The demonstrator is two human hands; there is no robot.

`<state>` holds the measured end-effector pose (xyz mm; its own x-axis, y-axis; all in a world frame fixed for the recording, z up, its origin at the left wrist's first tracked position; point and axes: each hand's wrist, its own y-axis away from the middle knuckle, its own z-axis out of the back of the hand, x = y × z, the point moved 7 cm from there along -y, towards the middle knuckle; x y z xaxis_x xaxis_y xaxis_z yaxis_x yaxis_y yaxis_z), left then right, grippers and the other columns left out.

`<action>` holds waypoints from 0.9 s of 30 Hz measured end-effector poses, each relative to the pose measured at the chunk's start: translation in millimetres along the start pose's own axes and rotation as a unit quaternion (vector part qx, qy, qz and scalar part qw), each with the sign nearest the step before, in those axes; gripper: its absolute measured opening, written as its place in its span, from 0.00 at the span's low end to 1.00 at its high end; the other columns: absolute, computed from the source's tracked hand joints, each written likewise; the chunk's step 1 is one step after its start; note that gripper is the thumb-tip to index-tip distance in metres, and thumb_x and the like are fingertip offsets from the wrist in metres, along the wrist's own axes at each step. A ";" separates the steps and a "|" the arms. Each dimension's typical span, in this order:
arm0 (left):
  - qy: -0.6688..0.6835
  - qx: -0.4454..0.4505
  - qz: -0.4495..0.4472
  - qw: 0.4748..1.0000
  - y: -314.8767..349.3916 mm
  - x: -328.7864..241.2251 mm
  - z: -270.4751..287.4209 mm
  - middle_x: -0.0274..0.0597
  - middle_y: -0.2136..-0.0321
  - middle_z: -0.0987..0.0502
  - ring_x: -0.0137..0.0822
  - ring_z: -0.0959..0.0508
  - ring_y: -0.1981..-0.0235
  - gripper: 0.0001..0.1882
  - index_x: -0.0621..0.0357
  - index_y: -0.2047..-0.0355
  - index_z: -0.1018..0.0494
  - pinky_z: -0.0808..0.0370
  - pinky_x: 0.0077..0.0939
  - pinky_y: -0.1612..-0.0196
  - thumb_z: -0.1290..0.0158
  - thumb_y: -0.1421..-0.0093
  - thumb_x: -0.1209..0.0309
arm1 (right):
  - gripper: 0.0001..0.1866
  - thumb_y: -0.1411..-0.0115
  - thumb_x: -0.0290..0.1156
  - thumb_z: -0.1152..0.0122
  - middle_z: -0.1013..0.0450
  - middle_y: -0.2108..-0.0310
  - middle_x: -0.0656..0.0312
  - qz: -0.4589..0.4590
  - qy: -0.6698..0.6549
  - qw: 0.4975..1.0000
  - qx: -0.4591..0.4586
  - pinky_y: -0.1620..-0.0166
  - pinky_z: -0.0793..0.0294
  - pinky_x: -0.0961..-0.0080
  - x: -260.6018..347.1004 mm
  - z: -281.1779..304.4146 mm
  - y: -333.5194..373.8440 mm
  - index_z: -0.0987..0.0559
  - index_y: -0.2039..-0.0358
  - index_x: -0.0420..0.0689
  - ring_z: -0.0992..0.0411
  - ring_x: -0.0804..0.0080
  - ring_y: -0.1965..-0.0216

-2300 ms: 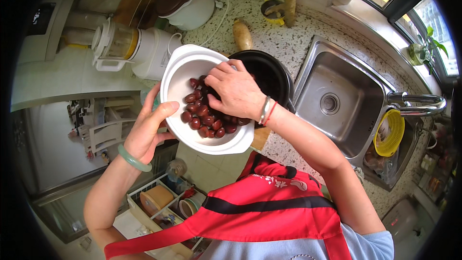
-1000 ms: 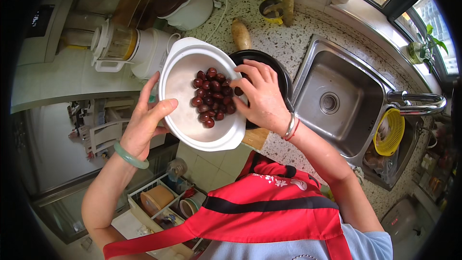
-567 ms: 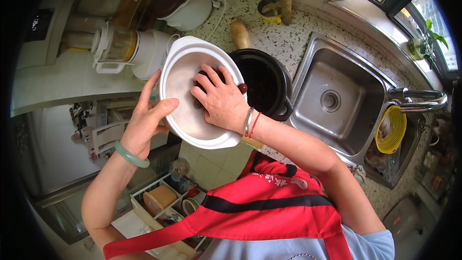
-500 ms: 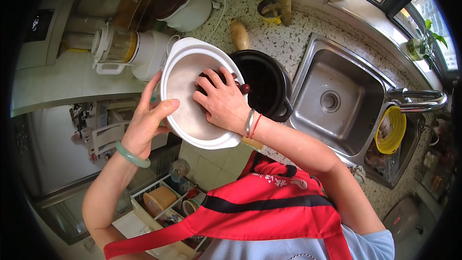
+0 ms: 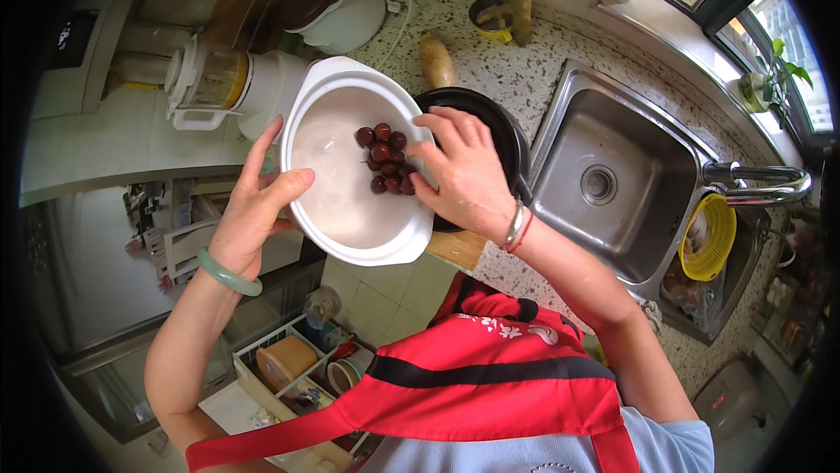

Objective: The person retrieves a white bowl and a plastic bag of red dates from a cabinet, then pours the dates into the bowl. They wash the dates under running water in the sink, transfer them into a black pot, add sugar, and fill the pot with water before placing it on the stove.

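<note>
The right hand (image 5: 468, 171) is sitting farther to the right than in the earlier frame, at the rim of the white bowl (image 5: 337, 210) instead of deep inside it, while the bowl and the left hand (image 5: 254, 210) are lying slightly more to the left. The left hand is gripping the bowl by its left side, its thumb lapping over the rim. The right hand is staying unclenched, its fingers loosely curved and parted; its palm side is facing away. A cluster of dark red fruits (image 5: 380, 152) is lying in the right part of the bowl's interior, just beside the right thumb and fingers. Below the right hand, a black pot (image 5: 519, 145) is standing on the speckled table (image 5: 490, 62), the bowl partly covering it from view. A brown tuber (image 5: 437, 62) is lying beyond the pot, and a steel sink (image 5: 599, 237) is occupying the table's right side, a yellow basket (image 5: 709, 237) resting near its faucet (image 5: 770, 196).
</note>
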<state>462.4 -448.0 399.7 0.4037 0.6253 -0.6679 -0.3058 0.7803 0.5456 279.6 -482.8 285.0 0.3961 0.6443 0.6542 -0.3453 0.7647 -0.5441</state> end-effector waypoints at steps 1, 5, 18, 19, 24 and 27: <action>-0.002 0.001 -0.001 1.000 0.2 -1.9 -0.7 0.46 0.55 0.27 0.34 0.25 0.56 0.45 0.43 0.31 0.54 0.27 0.33 0.57 0.42 0.44 0.58 | 0.19 0.58 0.31 0.32 0.33 0.50 0.56 0.008 -0.020 1.000 0.004 0.43 0.38 0.57 6.5 -2.8 -4.3 0.25 0.62 0.46 0.37 0.55 0.43; -0.001 0.004 -0.014 1.000 0.3 -5.5 -6.1 0.45 0.56 0.27 0.33 0.25 0.56 0.45 0.43 0.31 0.54 0.27 0.32 0.56 0.42 0.43 0.60 | 0.31 0.57 0.38 0.32 0.36 0.44 0.55 0.017 0.026 0.997 0.073 0.40 0.42 0.60 20.1 -36.6 -13.4 0.30 0.51 0.43 0.41 0.59 0.39; -0.035 0.009 -0.006 0.999 0.8 -4.6 -9.0 0.38 0.59 0.27 0.29 0.26 0.56 0.42 0.40 0.31 0.52 0.28 0.30 0.55 0.43 0.42 0.58 | 0.14 0.56 0.33 0.38 0.32 0.59 0.60 0.034 0.093 0.993 0.057 0.46 0.41 0.62 20.8 -47.7 -13.7 0.25 0.66 0.45 0.37 0.63 0.50; -0.041 0.008 -0.009 0.999 0.2 -5.3 -8.8 0.38 0.59 0.27 0.29 0.26 0.56 0.42 0.40 0.31 0.52 0.28 0.30 0.55 0.43 0.42 0.58 | 0.14 0.56 0.32 0.38 0.32 0.60 0.60 0.030 0.097 0.993 0.056 0.47 0.40 0.63 20.6 -50.0 -14.5 0.25 0.67 0.46 0.37 0.63 0.50; -0.021 0.007 -0.015 1.000 -2.1 -5.0 -3.9 0.44 0.57 0.27 0.33 0.25 0.57 0.45 0.42 0.31 0.54 0.27 0.33 0.56 0.41 0.44 0.59 | 0.11 0.56 0.31 0.39 0.31 0.63 0.61 0.022 0.069 0.996 0.048 0.48 0.39 0.63 15.5 -47.8 -15.3 0.25 0.69 0.46 0.35 0.63 0.54; -0.006 0.008 -0.010 1.000 -2.8 -2.8 -2.9 0.44 0.57 0.27 0.34 0.25 0.56 0.45 0.42 0.31 0.54 0.27 0.34 0.56 0.41 0.44 0.59 | 0.11 0.56 0.30 0.39 0.31 0.65 0.60 0.025 0.044 0.998 0.031 0.49 0.39 0.63 11.3 -40.2 -12.1 0.25 0.69 0.45 0.35 0.62 0.55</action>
<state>459.6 -451.9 398.6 0.4197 0.6099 -0.6722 -0.2848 0.7917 0.5406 322.5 -484.3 277.9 0.4493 0.6826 0.5764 -0.4184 0.7308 -0.5393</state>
